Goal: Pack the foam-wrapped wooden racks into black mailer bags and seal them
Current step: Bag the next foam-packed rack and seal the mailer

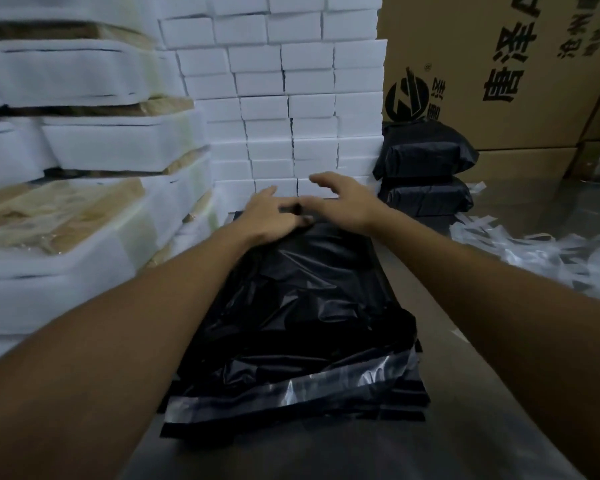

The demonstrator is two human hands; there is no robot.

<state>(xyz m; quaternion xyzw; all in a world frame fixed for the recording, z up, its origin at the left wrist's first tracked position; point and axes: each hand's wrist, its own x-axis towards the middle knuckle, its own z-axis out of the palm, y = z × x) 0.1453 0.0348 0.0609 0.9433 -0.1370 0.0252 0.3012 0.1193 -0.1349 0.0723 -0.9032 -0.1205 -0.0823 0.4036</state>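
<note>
Now both hands work at the far end of the top black mailer bag (302,306), which lies on a stack of flat bags (409,400) in the middle of the view. The left hand (271,216) presses on the far edge of the bag with its fingers bent over the film; whether it pinches the film, I cannot tell, because this part is blurred. The right hand (347,199) hovers just beyond it, at 1 o'clock from the left hand, with fingers spread and holding nothing.

The adhesive strip (291,386) of the top bag is at the near end, toward 6 o'clock, and its liner looks not yet peeled. I judge that the film is thin and slippery, so two bags could come up together if the hand takes more than one layer. The strip could also stick to a fold if the bag crumples.

The foam-wrapped wooden racks (84,216) are piled at 9 o'clock, close beside the stack. Packed black parcels (426,171) stand at 2 o'clock, against big cardboard cartons (499,64). White foam blocks (284,98) form a wall at 12 o'clock. Peeled clear liner strips (534,251) lie scattered at 3 o'clock on the grey work surface (465,427). The room is dim.
</note>
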